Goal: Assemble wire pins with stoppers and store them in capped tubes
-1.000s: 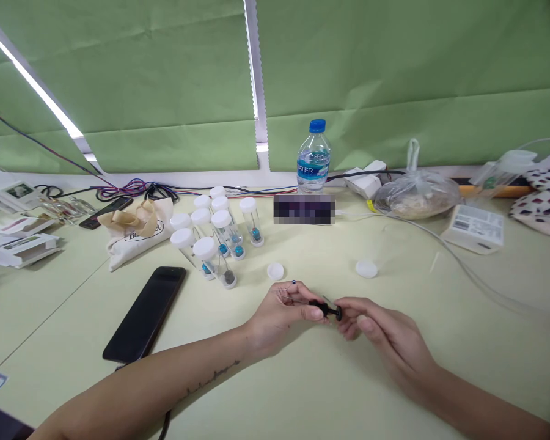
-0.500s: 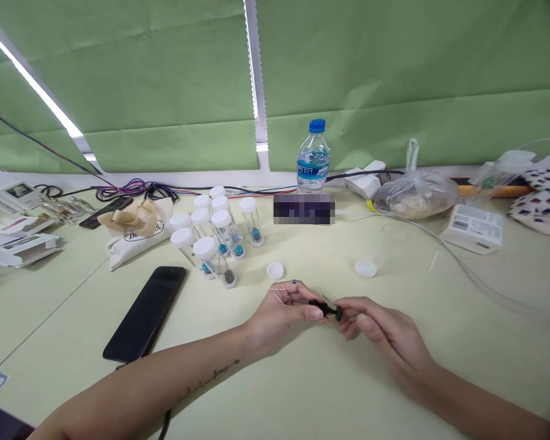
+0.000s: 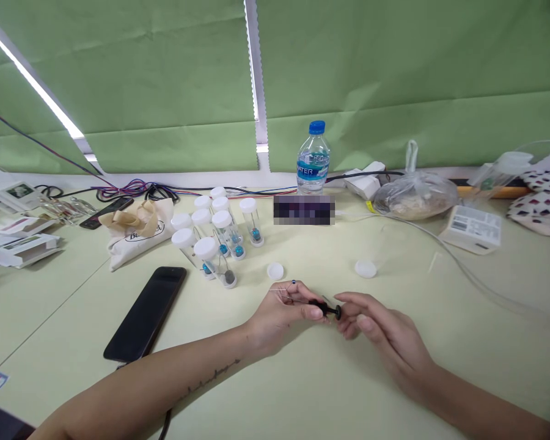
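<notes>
Between the thumb and fingers of my left hand (image 3: pixel 288 310) is a small black part (image 3: pixel 325 308) with a round disc at its right end. Thin wires and a small blue bead (image 3: pixel 294 282) show above the left palm. My right hand (image 3: pixel 382 333) is beside the disc, its fingers apart and slightly curled; whether a fingertip touches the disc is hard to tell. Beyond my hands lie a white round cap (image 3: pixel 275 271) and another pale cap (image 3: pixel 365 268). Several clear tubes (image 3: pixel 255 221) with white lids, blue beads and wires inside stand to the left.
A black phone (image 3: pixel 145 315) lies left of my left forearm. Farther back are a cloth bag (image 3: pixel 140 235), a water bottle (image 3: pixel 313 160), a knotted plastic bag (image 3: pixel 417 195) and a white box (image 3: pixel 472 228). Cables (image 3: pixel 137 188) run along the wall.
My right index finger has lifted slightly away from the black part. My left hand keeps its hold with almost no movement.
</notes>
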Demonstrator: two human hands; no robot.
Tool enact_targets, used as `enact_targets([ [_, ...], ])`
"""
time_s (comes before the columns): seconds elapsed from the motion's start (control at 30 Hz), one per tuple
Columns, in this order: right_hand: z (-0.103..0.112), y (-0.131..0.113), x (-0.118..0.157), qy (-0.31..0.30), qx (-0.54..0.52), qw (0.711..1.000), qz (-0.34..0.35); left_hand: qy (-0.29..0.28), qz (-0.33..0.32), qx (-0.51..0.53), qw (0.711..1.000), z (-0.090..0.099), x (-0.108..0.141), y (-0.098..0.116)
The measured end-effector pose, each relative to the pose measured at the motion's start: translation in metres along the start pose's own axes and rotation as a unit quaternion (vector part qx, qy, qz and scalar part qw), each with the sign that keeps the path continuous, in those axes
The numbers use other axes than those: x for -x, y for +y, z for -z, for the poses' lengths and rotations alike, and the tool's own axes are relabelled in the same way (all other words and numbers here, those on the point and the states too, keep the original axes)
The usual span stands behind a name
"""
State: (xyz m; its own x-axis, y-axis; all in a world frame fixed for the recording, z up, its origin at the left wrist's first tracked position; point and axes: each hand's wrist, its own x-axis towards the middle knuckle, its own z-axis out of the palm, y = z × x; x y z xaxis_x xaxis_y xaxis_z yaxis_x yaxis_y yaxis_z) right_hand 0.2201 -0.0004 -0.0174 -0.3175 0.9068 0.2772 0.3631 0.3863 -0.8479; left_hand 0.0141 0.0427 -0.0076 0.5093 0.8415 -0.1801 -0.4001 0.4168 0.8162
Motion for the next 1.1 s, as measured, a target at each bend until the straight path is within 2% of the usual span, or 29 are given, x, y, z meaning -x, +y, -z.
enact_targets([
  [0.17,0.0002,0.0018,0.0011,-0.025,-0.006,1.000,-0.009,-0.003,0.000,0.009,1.000,-0.0013,0.0001,0.0005],
  [0.67,-0.0007,0.0037,0.0012,-0.012,-0.031,0.999,-0.020,-0.006,-0.006,0.003,1.000,0.0001,-0.0003,-0.0008],
  [1.1,-0.0002,0.0036,0.0002,-0.040,-0.023,0.999,-0.021,-0.016,-0.010,0.003,1.000,0.0019,-0.0014,-0.0020],
])
